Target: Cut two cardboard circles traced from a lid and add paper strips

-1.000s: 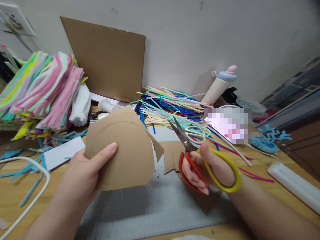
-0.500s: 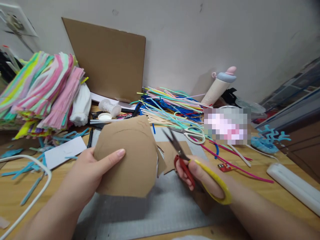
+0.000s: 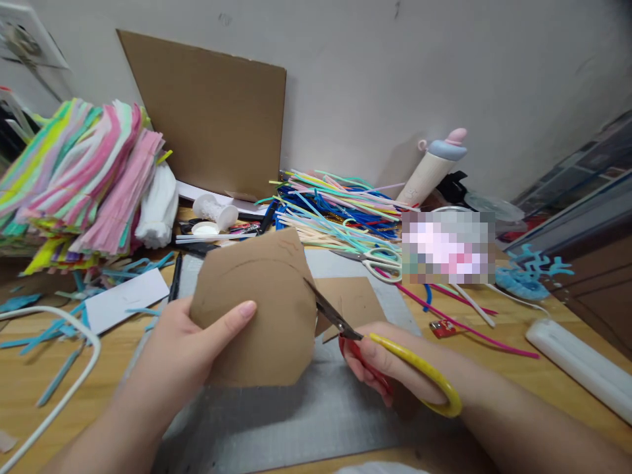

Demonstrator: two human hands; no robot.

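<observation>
In the head view, the left hand pinches the cardboard piece above the grey cutting mat, thumb on its face, other fingers hidden behind; the right hand grips the scissors by their loops, blades at the cardboard's right edge; should that one-sided hold let the board twist, the cut could stray inside the drawn curve; too deep a bite might nick those hidden fingers

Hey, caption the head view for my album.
Left hand holding cardboard, right hand with scissors at its edge.
</observation>
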